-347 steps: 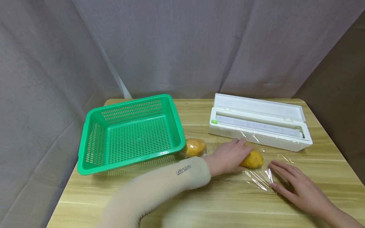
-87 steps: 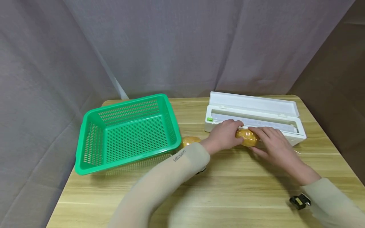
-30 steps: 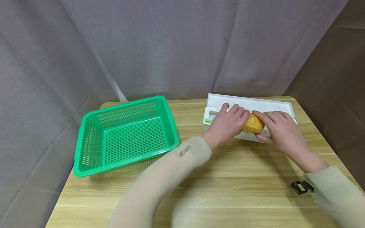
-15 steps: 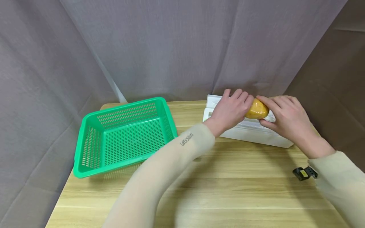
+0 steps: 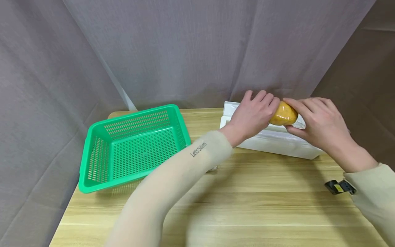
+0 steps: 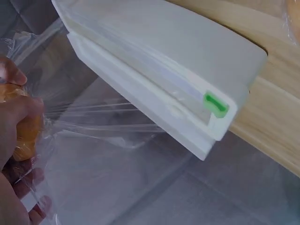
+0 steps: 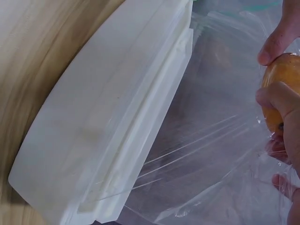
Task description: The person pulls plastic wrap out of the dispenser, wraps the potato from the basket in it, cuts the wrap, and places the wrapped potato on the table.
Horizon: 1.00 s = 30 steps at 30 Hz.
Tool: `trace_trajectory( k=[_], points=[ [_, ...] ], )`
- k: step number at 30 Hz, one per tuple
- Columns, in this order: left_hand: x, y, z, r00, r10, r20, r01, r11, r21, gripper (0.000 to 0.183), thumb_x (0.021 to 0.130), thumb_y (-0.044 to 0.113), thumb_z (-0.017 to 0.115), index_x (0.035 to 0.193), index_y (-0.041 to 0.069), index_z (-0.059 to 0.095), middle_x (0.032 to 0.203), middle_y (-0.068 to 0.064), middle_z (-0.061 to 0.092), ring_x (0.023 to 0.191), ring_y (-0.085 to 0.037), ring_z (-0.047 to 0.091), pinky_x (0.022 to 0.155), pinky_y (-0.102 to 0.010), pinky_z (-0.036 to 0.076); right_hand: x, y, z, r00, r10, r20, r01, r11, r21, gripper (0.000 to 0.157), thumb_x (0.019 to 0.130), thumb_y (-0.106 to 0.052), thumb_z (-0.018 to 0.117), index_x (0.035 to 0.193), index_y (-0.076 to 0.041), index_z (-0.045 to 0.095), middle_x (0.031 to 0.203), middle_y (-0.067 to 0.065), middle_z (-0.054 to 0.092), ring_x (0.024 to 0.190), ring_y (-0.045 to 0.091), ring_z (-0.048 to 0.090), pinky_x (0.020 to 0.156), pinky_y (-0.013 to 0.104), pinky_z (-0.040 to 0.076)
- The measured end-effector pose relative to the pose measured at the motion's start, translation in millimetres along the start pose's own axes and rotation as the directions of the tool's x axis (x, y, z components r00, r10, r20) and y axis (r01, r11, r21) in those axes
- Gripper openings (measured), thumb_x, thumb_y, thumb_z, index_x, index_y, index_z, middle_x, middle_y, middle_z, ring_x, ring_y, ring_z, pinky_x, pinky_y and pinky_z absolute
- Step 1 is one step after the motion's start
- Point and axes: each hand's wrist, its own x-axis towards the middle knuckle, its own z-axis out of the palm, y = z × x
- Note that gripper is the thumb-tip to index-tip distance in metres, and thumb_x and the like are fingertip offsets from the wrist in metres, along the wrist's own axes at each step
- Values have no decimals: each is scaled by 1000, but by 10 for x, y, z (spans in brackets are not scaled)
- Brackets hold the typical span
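A yellow mango (image 5: 284, 114) is gripped from both ends, my left hand (image 5: 253, 111) at its left and my right hand (image 5: 321, 120) at its right. They hold it up over the white cling film dispenser (image 5: 277, 145), whose lid stands open. Clear cling film (image 6: 93, 168) stretches taut from the dispenser to the mango and covers it, as the left wrist view shows. In the right wrist view both thumbs press on the film-covered mango (image 7: 287, 70). A green slider (image 6: 215, 104) sits at one end of the dispenser.
A green plastic basket (image 5: 145, 154) with nothing in it stands left on the wooden table (image 5: 247, 206). Another film-wrapped mango (image 6: 294, 21) shows partly at the left wrist view's corner; my left sleeve (image 5: 182, 171) hides most of it in the head view. Grey curtains hang behind.
Earlier the mango lay on the table before the dispenser, one hand on it and the other at loose film. Both hands have since lifted it, moving up and right over the dispenser, pulling film out.
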Motion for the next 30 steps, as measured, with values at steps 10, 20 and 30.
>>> trace_trajectory(
  k=[10, 20, 30],
  points=[
    [-397, 266, -115, 994, 34, 101, -29, 998, -51, 29, 103, 32, 61, 131, 23, 65, 123, 9, 69, 111, -12, 62, 89, -33, 48, -319, -377, 51, 999, -7, 37, 6, 999, 33, 80, 105, -71, 34, 136, -2, 63, 99, 23, 66, 92, 49, 61, 81, 62, 46],
    [-829, 598, 93, 963, 59, 263, -22, 990, -139, 36, 105, 42, 67, 136, 24, 63, 125, 8, 67, 113, -11, 62, 88, -29, 49, -781, -642, 408, 983, 69, 168, -100, 978, 181, 79, 103, -71, 45, 145, -5, 57, 113, 16, 66, 93, 40, 66, 77, 60, 53],
    [-1025, 799, 454, 934, 27, 355, 76, 959, -272, 61, 95, 50, 78, 145, 21, 58, 135, 5, 64, 125, -13, 58, 99, -34, 51, -994, -697, 786, 967, 129, 220, -180, 957, 228, 86, 67, -6, 97, 143, -2, 57, 113, 16, 62, 95, 34, 65, 78, 57, 57]
  ],
)
